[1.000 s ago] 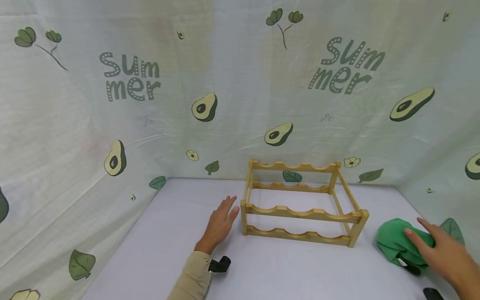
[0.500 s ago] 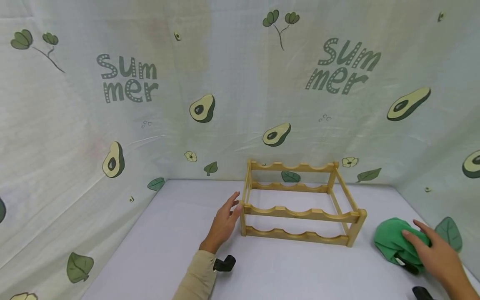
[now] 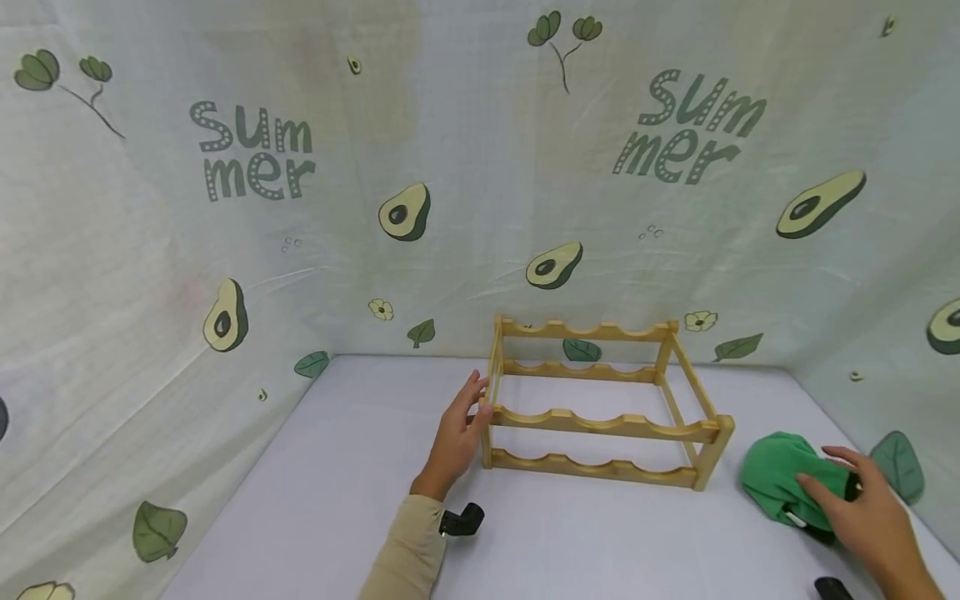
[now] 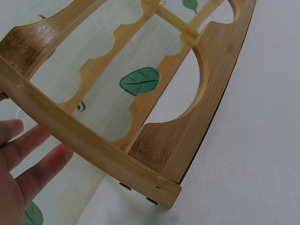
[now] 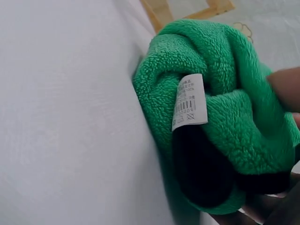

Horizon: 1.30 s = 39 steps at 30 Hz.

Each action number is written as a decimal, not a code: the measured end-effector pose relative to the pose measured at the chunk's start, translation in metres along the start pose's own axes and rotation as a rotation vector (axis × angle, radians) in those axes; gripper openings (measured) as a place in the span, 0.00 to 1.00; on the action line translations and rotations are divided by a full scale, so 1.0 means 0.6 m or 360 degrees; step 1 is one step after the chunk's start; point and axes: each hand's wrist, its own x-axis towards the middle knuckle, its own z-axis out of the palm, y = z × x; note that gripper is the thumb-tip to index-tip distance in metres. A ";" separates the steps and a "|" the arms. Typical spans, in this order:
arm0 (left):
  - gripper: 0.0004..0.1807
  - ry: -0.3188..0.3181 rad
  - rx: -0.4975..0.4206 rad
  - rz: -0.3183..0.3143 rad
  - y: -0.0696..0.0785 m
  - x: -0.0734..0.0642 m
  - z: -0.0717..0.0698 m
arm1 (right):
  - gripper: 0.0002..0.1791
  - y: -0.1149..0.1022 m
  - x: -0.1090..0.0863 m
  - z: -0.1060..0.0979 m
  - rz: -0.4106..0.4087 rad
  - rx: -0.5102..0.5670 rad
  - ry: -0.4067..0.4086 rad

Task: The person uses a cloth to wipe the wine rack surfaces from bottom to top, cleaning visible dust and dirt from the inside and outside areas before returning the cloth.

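A wooden bottle rack with scalloped rails stands on the table in the head view. My left hand is at its left front post, the fingers fairly straight and touching the wood. Up close in the left wrist view, the fingertips meet the side of the rack's end post. To the right of the rack lies a bunched green terry towel. My right hand grips it from the right, thumb on top. In the right wrist view the towel shows black edging and a white label; some fingers are partly hidden beneath it.
A white table surface lies under everything. Behind and at the sides hangs a pale curtain printed with avocados and leaves, close behind the rack. A black wrist camera sits at my left sleeve.
My left hand has moved right and forward, from beside the rack to touching its left post. My right hand has closed further on the towel, which has shifted slightly left.
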 end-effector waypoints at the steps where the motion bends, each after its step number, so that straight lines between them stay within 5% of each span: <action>1: 0.26 0.0012 0.0006 0.0020 0.000 0.001 0.002 | 0.40 0.001 -0.002 0.001 -0.0006 0.0016 0.0030; 9: 0.25 0.0107 0.0041 0.0099 0.000 0.004 0.008 | 0.22 0.004 -0.012 0.003 -0.0273 0.0021 0.0301; 15: 0.25 0.0161 0.0029 0.0104 -0.004 0.006 0.019 | 0.14 0.012 -0.013 0.004 -0.0438 -0.0018 0.0357; 24: 0.23 0.0203 0.0024 0.0106 -0.007 0.002 0.024 | 0.22 0.003 -0.017 0.005 -0.0379 -0.0191 0.0030; 30: 0.24 0.0196 0.0025 0.0091 -0.013 -0.001 0.025 | 0.37 -0.006 -0.017 -0.003 -0.0355 -0.0270 -0.0186; 39: 0.25 0.0194 0.0044 0.0137 -0.015 0.002 0.026 | 0.51 -0.020 -0.015 0.002 -0.0411 -0.0427 -0.0307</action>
